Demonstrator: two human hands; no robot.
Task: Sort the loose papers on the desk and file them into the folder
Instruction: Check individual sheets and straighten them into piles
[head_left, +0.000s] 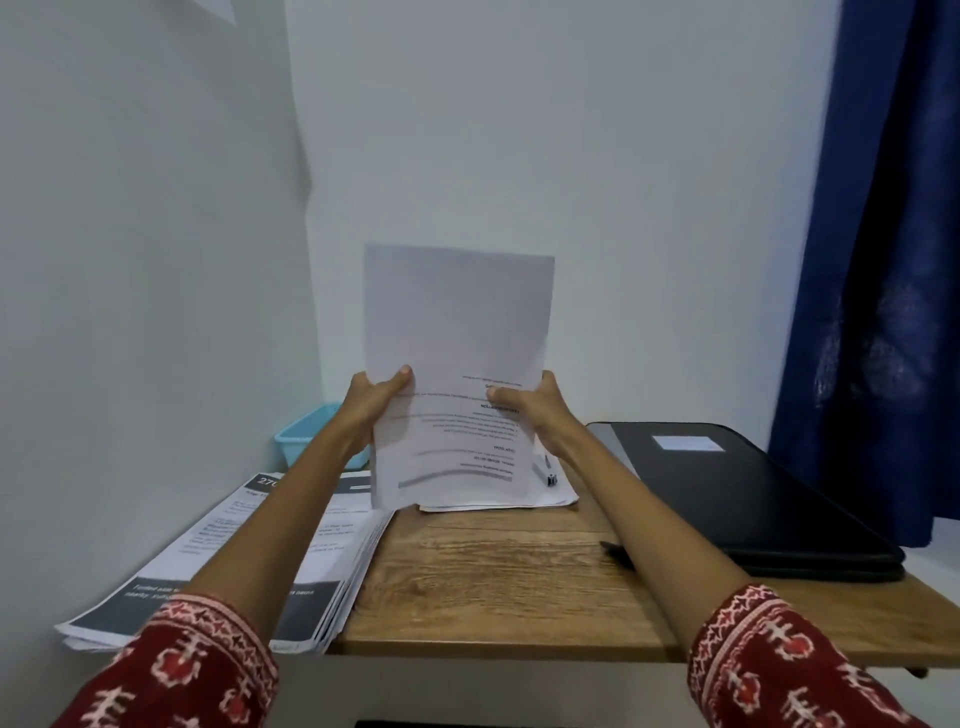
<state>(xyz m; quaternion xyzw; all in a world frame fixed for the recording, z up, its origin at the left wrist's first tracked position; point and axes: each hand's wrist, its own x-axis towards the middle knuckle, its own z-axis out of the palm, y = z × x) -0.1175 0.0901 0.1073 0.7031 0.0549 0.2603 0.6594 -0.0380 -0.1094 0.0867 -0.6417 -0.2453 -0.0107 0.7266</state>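
Sheets upright, folder at 3 o'clock.
Left hand (375, 396) and right hand (530, 402) grip the sheets (457, 364), long axis vertical; right hand nearer the folder (737, 493).

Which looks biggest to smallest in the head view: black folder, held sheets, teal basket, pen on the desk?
As they look:
1. Black folder
2. Held sheets, raised upright in both hands, so nearness may skew their rank against the folder
3. Teal basket, partly hidden behind the left arm
4. Pen, mostly hidden by the right arm
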